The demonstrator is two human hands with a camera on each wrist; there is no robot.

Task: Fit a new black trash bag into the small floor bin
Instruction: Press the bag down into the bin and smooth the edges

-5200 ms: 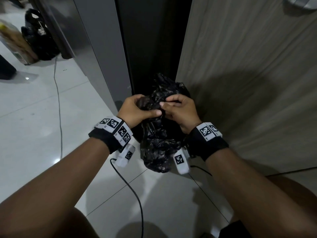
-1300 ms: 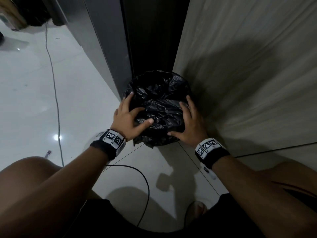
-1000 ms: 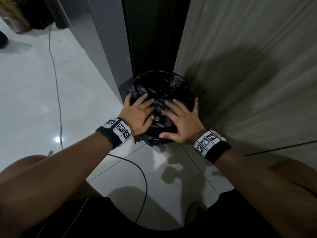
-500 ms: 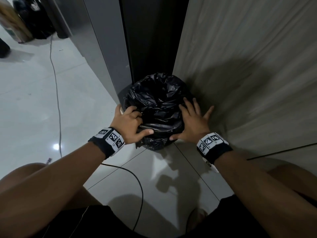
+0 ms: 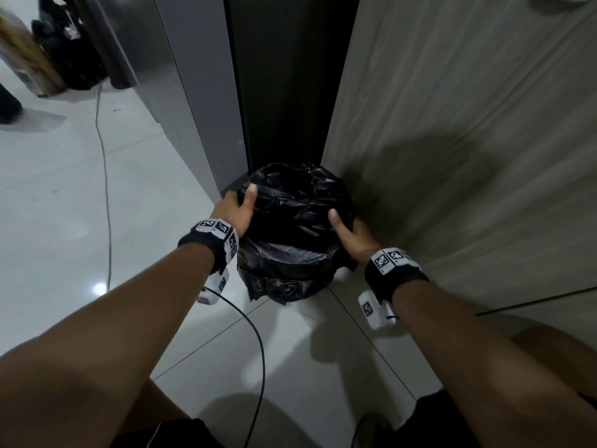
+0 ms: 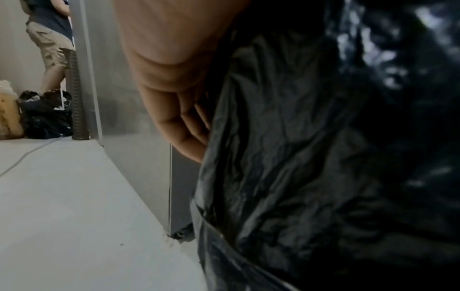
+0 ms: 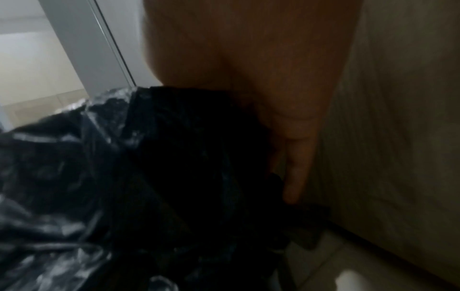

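The bin [image 5: 290, 273], draped in the black bag [image 5: 290, 227], stands in a tight corner. The wood-grain panel [image 5: 468, 156] stands just beside the bin's right side, with the right hand [image 5: 353, 236] squeezed between them. The grey panel [image 5: 193, 108] closes the bin's far left, the left hand [image 5: 234, 210] beside it. Behind the bin is a dark gap [image 5: 284, 76]. White floor [image 5: 64, 205] lies open to the bin's left and front, crossed by 1 black cable [image 5: 255, 344].

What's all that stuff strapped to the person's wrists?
Both forearms are bare, no sleeves. Each wrist carries a black band topped with white tiles printed with black square code patterns. A small white box hangs beneath each band, and a thin black cable trails from the left one.
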